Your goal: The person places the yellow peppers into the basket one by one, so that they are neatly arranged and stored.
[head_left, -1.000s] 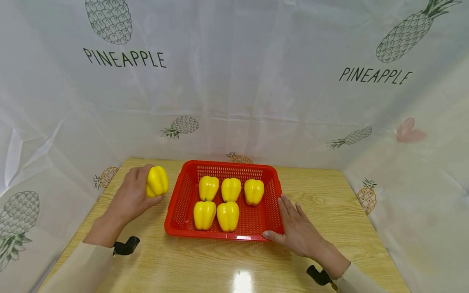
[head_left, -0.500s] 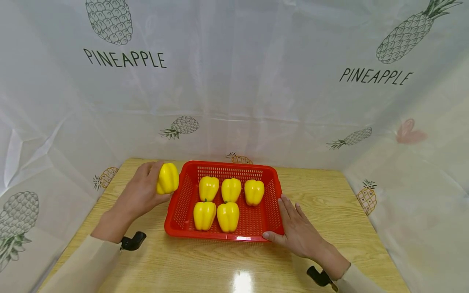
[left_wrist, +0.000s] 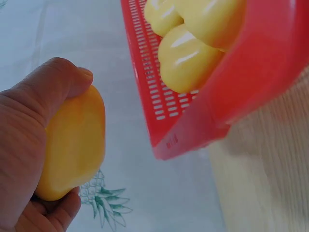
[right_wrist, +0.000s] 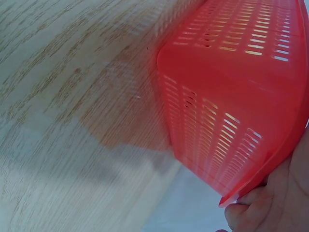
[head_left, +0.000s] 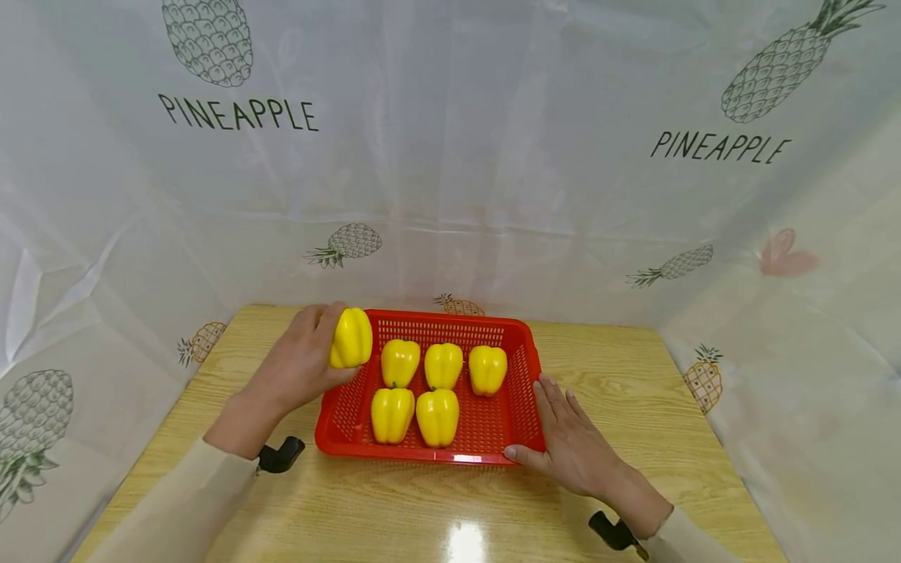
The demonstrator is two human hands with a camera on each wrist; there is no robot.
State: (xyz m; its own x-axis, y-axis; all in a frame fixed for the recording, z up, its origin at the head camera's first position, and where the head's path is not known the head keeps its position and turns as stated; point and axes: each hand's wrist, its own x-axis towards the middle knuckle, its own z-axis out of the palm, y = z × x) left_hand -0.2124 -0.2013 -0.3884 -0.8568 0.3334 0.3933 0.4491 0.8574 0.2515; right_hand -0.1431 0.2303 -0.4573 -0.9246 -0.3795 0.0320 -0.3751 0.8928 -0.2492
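My left hand [head_left: 303, 352] grips a yellow bell pepper [head_left: 351, 338] above the left rim of a red plastic basket [head_left: 422, 456]. In the left wrist view, the thumb lies over the top of the held pepper [left_wrist: 77, 140] and fingertips show beneath it. Inside the basket, several yellow bell peppers [head_left: 443, 366] lie in two rows, three at the back and two at the front. My right hand [head_left: 573, 442] rests on the basket's right side, fingers stretched along the rim and thumb on the front corner. The right wrist view shows its fingertips at the rim [right_wrist: 285, 164].
The basket stands on a wood-grain table [head_left: 619, 375]. A pale sheet with pineapple prints [head_left: 450, 180] hangs behind and on both sides. Bare basket floor [head_left: 486, 426] shows at the front right, beside the front row.
My left hand has carried the yellow bell pepper rightward, from beside the basket to over its left rim. My right hand and the basket have stayed in place.
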